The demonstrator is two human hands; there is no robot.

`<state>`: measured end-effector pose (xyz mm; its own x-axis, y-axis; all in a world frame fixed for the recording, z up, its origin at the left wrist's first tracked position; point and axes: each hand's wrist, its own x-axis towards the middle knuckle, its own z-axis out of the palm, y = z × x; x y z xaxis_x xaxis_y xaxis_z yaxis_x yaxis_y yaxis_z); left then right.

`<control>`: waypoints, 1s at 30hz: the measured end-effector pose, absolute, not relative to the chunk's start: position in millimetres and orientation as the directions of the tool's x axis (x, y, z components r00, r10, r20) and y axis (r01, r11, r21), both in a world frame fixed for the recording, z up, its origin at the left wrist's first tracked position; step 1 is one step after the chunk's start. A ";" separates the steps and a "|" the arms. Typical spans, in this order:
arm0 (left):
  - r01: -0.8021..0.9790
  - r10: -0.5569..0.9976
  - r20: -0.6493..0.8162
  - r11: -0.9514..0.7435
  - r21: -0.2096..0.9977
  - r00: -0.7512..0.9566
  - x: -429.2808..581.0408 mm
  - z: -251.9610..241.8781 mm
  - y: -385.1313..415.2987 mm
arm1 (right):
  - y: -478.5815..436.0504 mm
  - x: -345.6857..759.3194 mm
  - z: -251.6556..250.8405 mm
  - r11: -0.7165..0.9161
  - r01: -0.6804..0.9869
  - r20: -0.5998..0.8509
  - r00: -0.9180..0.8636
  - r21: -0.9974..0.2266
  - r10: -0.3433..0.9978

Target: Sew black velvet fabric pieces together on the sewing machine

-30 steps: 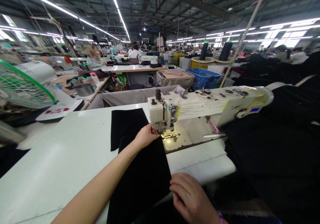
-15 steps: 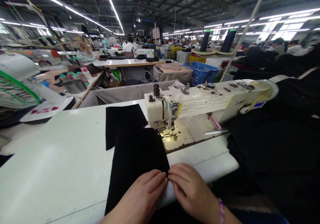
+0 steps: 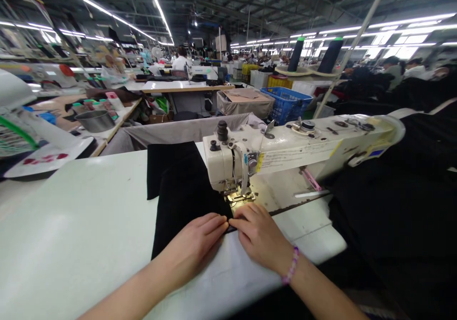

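Black fabric (image 3: pixel 182 196) lies on the pale table to the left of the sewing machine (image 3: pixel 228 163). My left hand (image 3: pixel 200 239) pinches the fabric's right edge between thumb and fingers. Right beside it, my right hand (image 3: pixel 259 236) pinches the same edge near its corner, a beaded bracelet (image 3: pixel 292 265) on the wrist. Both sets of fingertips almost meet, just in front of the lit presser foot and needle plate (image 3: pixel 239 197). The fabric's edge reaches close to the plate; whether it lies under the foot I cannot tell.
Dark cloth (image 3: pixel 396 205) is heaped to the right. A fan (image 3: pixel 17 115) and a metal bowl (image 3: pixel 95 120) stand at the left. Beyond the machine are a blue basket (image 3: pixel 285 105) and two thread cones (image 3: pixel 295 55). A person in white (image 3: pixel 181 60) sits farther back.
Both hands have moved forward, away from me, carrying the black fabric's edge up toward the presser foot. More of the table's front now shows below them.
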<state>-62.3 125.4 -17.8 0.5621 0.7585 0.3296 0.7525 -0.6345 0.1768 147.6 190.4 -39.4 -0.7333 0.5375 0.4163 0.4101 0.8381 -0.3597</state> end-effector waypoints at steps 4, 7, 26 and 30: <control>0.755 0.773 0.323 -0.621 0.212 0.546 -74.6 -17.5 143.5 | 208.4 133.8 -31.9 0.830 0.465 0.369 -0.746 -0.307 0.555; 0.765 0.786 0.303 -0.607 0.215 0.539 -81.9 -16.5 156.7 | 217.4 125.6 -30.7 0.820 0.492 0.358 -0.739 -0.292 0.571; 0.969 0.977 0.201 -0.109 0.223 0.064 -120.1 -29.2 184.4 | 253.1 438.0 -11.6 0.099 0.878 0.197 -0.005 -0.468 0.980; 0.975 0.978 0.203 -0.090 0.201 0.049 -142.0 -18.1 171.5 | 249.2 428.0 -15.5 0.142 0.878 0.265 -0.018 -0.456 0.964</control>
<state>-142.0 171.5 -18.1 0.0488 0.9779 0.2033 0.9754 -0.0904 0.2010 428.0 249.2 -15.5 -0.0178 0.9639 0.2655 0.8784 0.1419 -0.4565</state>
